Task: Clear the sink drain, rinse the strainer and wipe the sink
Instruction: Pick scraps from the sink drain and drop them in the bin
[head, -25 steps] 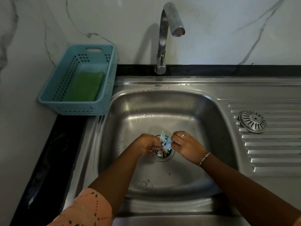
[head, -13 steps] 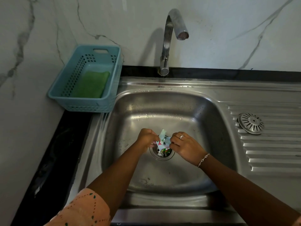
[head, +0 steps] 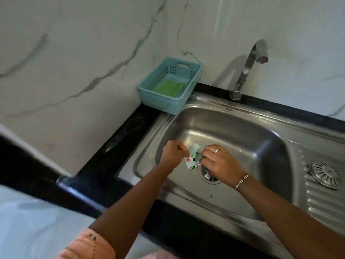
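Over the steel sink (head: 242,139), my left hand (head: 173,154) and my right hand (head: 220,163) both pinch a crumpled piece of printed wrapper (head: 192,157), held just above and left of the drain (head: 209,176). More scraps of litter lie inside the drain opening, partly hidden by my right hand. The round metal strainer (head: 324,174) lies on the ribbed drainboard to the right, away from both hands.
A teal plastic basket (head: 168,101) holding a green cloth (head: 168,88) stands at the sink's back left corner. The tap (head: 248,68) rises behind the basin, with no water running. A black counter edge (head: 104,152) runs along the left; marble walls stand behind.
Both hands have lifted the wrapper up out of the drain and shifted it left. The head camera has swung left, so the sink now sits to the right.
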A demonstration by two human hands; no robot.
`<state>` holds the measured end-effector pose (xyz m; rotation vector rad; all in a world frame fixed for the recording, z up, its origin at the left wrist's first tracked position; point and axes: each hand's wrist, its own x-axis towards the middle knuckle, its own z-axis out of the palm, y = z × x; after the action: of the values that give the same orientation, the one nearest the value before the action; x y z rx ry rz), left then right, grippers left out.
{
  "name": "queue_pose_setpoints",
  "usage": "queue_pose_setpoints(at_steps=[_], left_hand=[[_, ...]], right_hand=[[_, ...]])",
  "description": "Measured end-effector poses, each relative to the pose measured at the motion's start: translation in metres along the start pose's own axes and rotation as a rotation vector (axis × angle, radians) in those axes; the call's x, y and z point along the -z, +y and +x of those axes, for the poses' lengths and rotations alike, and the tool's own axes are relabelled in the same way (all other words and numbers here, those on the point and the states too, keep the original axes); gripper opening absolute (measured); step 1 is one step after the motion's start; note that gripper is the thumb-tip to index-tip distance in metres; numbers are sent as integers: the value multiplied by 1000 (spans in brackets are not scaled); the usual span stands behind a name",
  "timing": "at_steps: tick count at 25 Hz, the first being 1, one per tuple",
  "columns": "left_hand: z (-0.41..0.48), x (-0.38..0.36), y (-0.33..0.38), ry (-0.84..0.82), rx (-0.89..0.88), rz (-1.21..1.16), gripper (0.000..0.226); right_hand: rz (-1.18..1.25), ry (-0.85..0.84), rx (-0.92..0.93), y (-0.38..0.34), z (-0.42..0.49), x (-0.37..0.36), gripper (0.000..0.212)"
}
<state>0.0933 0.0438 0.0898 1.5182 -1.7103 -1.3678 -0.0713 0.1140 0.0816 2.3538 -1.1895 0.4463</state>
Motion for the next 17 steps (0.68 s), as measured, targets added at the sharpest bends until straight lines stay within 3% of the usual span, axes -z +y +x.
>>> queue_pose_setpoints(at_steps=[3,10,17], left_hand=[[-51,31,-10,110,-35,7,33],[-202,97,-58,443,55,-32,30],[-319,146,-142,672,287,-88,29]], right_hand=[[102,133,70,-37,23,17,33],[292,290,320,-158,61,46,23],[479,291,586,-284,89,40,24]])
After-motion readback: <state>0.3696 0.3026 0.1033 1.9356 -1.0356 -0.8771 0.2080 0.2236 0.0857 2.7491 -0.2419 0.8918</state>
